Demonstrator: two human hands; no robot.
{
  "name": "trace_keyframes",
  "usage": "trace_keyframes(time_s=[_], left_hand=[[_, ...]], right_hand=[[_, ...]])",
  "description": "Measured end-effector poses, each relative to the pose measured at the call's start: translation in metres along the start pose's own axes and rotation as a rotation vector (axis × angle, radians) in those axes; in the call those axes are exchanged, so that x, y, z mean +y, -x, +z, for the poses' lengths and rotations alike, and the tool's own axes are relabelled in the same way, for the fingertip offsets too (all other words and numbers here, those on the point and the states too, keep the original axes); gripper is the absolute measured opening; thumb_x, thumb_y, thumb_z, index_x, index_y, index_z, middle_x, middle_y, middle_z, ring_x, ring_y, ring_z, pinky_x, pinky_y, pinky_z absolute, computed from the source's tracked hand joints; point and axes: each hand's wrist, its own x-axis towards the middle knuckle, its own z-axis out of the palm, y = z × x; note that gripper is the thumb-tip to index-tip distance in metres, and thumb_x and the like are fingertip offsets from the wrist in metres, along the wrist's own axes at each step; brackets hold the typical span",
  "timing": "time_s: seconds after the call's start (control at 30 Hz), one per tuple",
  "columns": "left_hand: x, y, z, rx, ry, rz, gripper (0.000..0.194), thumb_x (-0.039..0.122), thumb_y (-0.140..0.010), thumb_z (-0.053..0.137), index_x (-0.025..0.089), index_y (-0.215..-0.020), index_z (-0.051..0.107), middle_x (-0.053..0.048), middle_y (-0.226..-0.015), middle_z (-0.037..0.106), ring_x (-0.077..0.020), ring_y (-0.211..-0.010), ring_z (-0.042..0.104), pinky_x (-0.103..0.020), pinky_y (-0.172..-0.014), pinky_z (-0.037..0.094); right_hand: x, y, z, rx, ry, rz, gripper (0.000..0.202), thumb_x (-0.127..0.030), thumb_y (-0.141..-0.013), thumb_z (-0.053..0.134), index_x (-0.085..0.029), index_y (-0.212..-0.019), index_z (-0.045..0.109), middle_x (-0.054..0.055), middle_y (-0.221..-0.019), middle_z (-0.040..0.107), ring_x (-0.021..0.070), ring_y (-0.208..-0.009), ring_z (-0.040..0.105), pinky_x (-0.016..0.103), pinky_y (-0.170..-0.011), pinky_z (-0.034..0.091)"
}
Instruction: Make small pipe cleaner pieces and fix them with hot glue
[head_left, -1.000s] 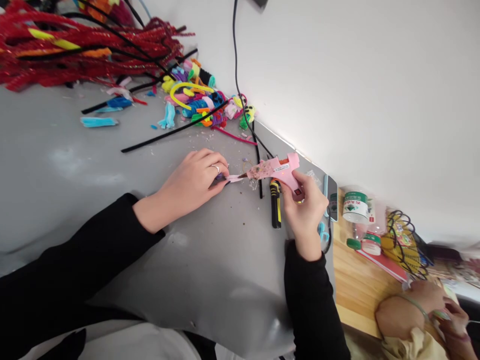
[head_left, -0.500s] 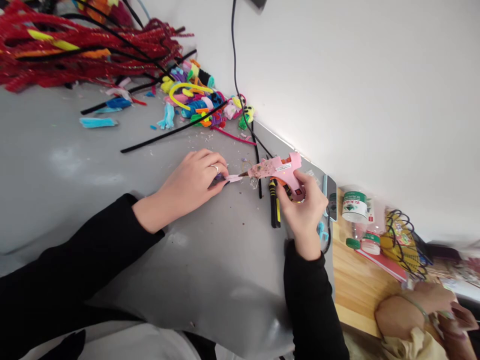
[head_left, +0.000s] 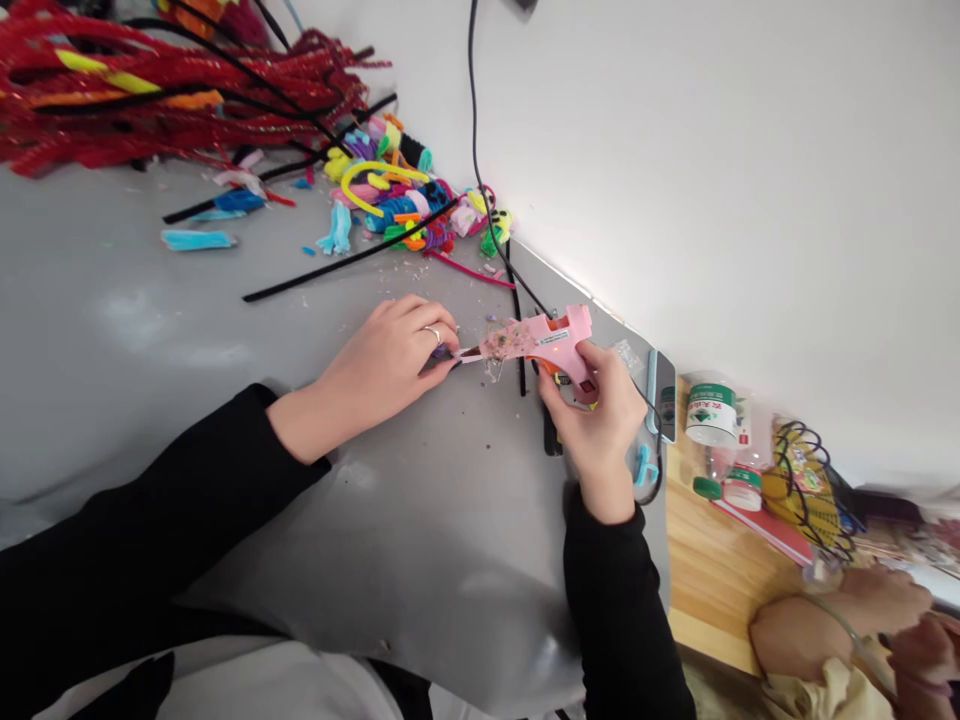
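Note:
My right hand (head_left: pixel 596 415) is wrapped round the handle of a pink glue gun (head_left: pixel 559 345), whose nozzle points left. The nozzle tip lies over a small pale pink strip (head_left: pixel 471 357), right at the fingertips of my left hand (head_left: pixel 405 345). Those fingers are pinched on the strip's left end, and a bit of purple shows beneath them; the rest is hidden by the hand. Under the glue gun and my right hand lies a black-handled tool (head_left: pixel 551 430), mostly covered. Clear glue-like strands and crumbs cling about the gun's front.
Red tinsel stems (head_left: pixel 187 100) lie in a heap at upper left. Colourful pipe-cleaner pieces (head_left: pixel 412 200) and a black pipe cleaner (head_left: pixel 337 265) lie behind my hands. The gun's black cord (head_left: pixel 474 120) runs up the wall. A phone (head_left: pixel 661 395), bottles (head_left: pixel 711 415) and another person's arm (head_left: pixel 810 625) are at right.
My right hand has moved the glue gun a little to the left, bringing its nozzle over the pink strip and close to my left fingertips. My left hand has stayed nearly still.

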Motion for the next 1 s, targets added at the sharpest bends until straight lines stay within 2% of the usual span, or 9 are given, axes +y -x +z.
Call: trace_keyframes(time_s=[0.57, 0.87, 1.0], left_hand=[[-0.0025, 0.0011, 0.0026, -0.004, -0.006, 0.017, 0.015, 0.024, -0.101, 0.057, 0.019, -0.098, 0.071, -0.008, -0.116, 0.073, -0.0292, -0.113, 0.064, -0.043, -0.093, 0.049], [-0.0024, 0.0014, 0.0026, -0.006, 0.007, 0.014, 0.016, 0.024, -0.101, 0.056, 0.019, -0.099, 0.071, -0.008, -0.116, 0.074, -0.0289, -0.113, 0.064, -0.043, -0.094, 0.049], [-0.0034, 0.0011, 0.0032, -0.008, 0.013, 0.014, 0.016, 0.025, -0.101, 0.057, 0.020, -0.099, 0.071, -0.008, -0.116, 0.073, -0.0291, -0.113, 0.064, -0.043, -0.095, 0.049]], right_hand=[[-0.0009, -0.0005, -0.0029, 0.051, -0.036, -0.109, 0.013, -0.020, -0.097, 0.069, -0.022, -0.110, 0.068, 0.001, -0.086, 0.074, 0.0119, -0.058, 0.059, 0.025, -0.058, 0.050], [0.0008, 0.0012, -0.0024, 0.028, 0.001, -0.071, 0.013, -0.030, -0.101, 0.065, -0.021, -0.110, 0.067, 0.000, -0.079, 0.070, 0.0123, -0.057, 0.057, 0.026, -0.057, 0.049], [0.0008, 0.0014, -0.0025, 0.022, -0.006, -0.059, 0.014, -0.031, -0.101, 0.064, -0.021, -0.110, 0.067, 0.002, -0.082, 0.072, 0.0127, -0.058, 0.059, 0.027, -0.059, 0.050]])
